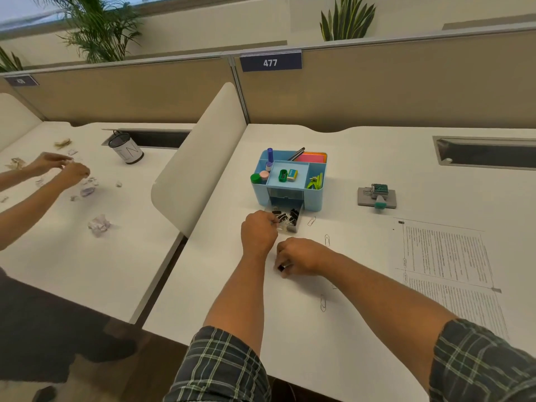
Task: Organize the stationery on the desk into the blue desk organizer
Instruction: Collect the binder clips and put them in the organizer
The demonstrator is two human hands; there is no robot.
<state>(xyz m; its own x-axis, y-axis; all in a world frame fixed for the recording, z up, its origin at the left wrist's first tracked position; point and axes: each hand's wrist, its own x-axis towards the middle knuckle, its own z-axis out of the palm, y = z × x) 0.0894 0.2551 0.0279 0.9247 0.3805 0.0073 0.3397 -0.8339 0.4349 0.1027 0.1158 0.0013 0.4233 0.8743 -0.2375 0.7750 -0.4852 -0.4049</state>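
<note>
The blue desk organizer (pixel 314 198) stands mid-desk with pens, sticky notes, a green sharpener and an eraser in its top compartments. Its clear drawer (pixel 293 226) is pulled out and holds several black binder clips (pixel 287 216). My left hand (pixel 258 232) is at the drawer's left front corner, fingers curled and pinching a binder clip over it. My right hand (pixel 301 256) rests on the desk just in front, fingers curled round a black binder clip (pixel 282 267). Loose paper clips lie on the desk: one (pixel 311 221) by the drawer, one (pixel 327 240) beside my right hand, one (pixel 322 303) nearer me.
A grey stamp pad with a teal-handled stamp (pixel 377 197) sits to the organizer's right. Printed sheets (pixel 446 265) lie at the right. A white divider (pixel 200 161) separates the neighbouring desk, where another person's hands (pixel 58 169) handle crumpled paper near a pen cup (pixel 127 149).
</note>
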